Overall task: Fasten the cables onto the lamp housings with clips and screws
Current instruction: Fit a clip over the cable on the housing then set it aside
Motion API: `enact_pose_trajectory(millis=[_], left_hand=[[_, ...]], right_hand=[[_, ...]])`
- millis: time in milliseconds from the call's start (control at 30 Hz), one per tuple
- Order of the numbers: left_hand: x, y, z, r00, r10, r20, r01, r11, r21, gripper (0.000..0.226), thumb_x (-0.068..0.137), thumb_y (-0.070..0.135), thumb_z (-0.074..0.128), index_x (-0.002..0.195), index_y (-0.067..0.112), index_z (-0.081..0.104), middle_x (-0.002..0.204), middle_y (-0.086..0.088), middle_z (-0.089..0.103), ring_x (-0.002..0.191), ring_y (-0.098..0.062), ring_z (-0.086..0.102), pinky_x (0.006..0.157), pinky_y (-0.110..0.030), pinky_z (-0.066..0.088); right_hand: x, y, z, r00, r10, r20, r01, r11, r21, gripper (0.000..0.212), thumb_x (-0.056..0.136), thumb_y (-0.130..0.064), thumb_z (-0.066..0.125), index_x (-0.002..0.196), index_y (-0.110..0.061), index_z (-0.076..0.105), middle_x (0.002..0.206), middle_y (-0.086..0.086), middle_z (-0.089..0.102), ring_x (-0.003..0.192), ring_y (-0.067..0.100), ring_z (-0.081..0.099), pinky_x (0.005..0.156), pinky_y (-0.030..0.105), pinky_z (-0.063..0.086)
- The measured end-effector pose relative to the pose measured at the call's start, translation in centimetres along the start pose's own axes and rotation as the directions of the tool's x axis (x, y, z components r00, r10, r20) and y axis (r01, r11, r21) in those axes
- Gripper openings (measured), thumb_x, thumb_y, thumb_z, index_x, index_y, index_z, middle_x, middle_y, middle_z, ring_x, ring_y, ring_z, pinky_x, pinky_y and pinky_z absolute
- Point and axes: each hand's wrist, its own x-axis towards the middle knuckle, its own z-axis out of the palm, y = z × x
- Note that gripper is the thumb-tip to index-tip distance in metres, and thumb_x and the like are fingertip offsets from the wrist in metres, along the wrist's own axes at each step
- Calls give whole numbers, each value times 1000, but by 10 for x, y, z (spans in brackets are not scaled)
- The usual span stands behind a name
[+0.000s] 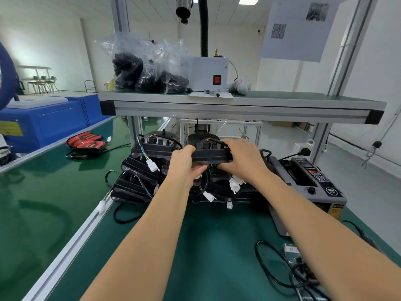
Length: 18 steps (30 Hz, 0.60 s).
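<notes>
Several black lamp housings (141, 168) lie stacked in a pile under the shelf, with black cables and white connectors (235, 184) hanging from them. Both my hands hold the top right housing (209, 154) of the pile. My left hand (184, 162) grips its left end, fingers curled under it. My right hand (240, 156) grips its right end, fingers over the top edge. A black cable (214, 141) runs along the top of that housing. I see no clips or screws.
A grey machine with a control panel (312, 181) stands right of the pile. Loose black cables (288, 272) lie at the near right. A red and black part (86, 143) rests on the left belt. The shelf (238, 105) overhead carries bags of black parts (138, 70) and a white box (209, 73).
</notes>
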Motion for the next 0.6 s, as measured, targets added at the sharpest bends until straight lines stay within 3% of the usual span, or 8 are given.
enact_pose_trajectory(millis=[133,300,433,600], left_hand=[[-47,-11,-21,997,68,47,-68,998,-10,25,90,14,53,112,4,50,106,-19,65,84,-29,71,73,-40,59],[-121,-37,-62,987,145,64,-146,989,9,20,92,16,54,112,17,54,99,-11,70,85,-26,71,66,-32,58],[-173,-70,-99,991,116,59,-121,990,70,21,94,15,50,112,24,56,96,-7,73,84,-25,71,67,-29,57],[-207,-107,-131,999,-47,13,45,994,101,24,94,11,49,115,22,57,98,-12,72,88,-31,70,72,-36,56]], right_hand=[[-47,-15,-16,992,-71,-106,68,997,-33,59,70,-53,68,123,-31,51,110,-9,58,112,19,49,100,39,36],[-130,-40,-18,949,-141,-283,138,990,-30,64,65,-51,70,121,-21,59,109,-3,63,121,26,50,103,45,36],[-195,-54,1,949,-157,-274,169,985,20,67,64,-51,70,122,-22,57,107,-4,61,122,23,48,106,46,33],[-257,-59,32,977,-136,-166,148,987,62,61,72,-57,59,122,-22,60,106,-5,61,121,21,49,106,44,30]])
